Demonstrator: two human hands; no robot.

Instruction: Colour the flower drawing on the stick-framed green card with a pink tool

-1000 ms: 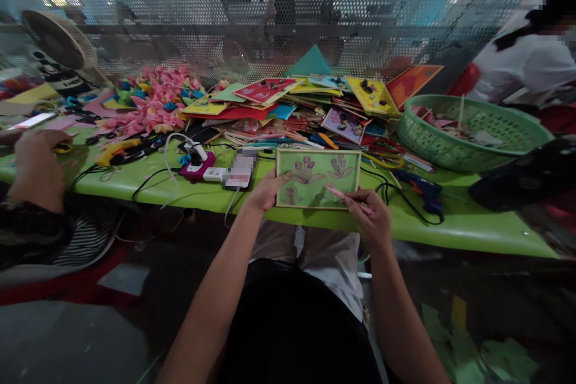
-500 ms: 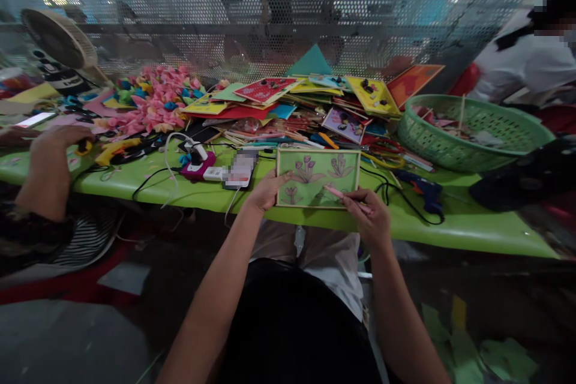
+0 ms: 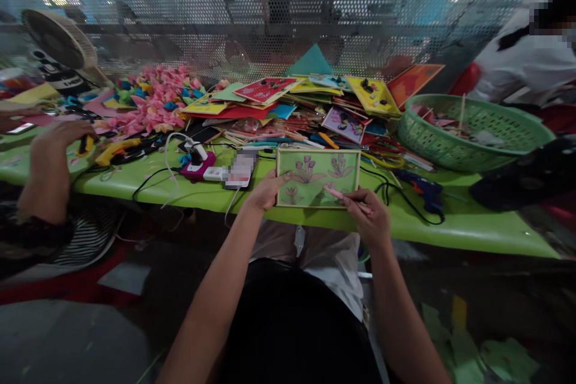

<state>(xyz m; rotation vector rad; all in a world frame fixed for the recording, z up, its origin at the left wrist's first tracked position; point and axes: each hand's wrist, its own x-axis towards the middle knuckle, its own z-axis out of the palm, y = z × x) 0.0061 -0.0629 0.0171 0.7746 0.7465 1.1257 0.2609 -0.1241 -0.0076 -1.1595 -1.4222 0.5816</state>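
Observation:
A green framed card with several purple tulip drawings rests at the table's front edge, tilted toward me. My left hand grips its left side, thumb on the front. In my right hand is a pink pen, pinched between the fingers. The pen's tip points at the drawing in the card's lower right part. My right fingers cover the card's lower right corner.
Beyond the card lie stacked coloured cards, thin sticks and pink paper flowers. A green basket and a glue gun are right; a phone and power strip left. Another person's hand is far left.
My hands, the card and the pen look almost unmoved. At the far left, another person's hand and the lit phone by it have shifted left.

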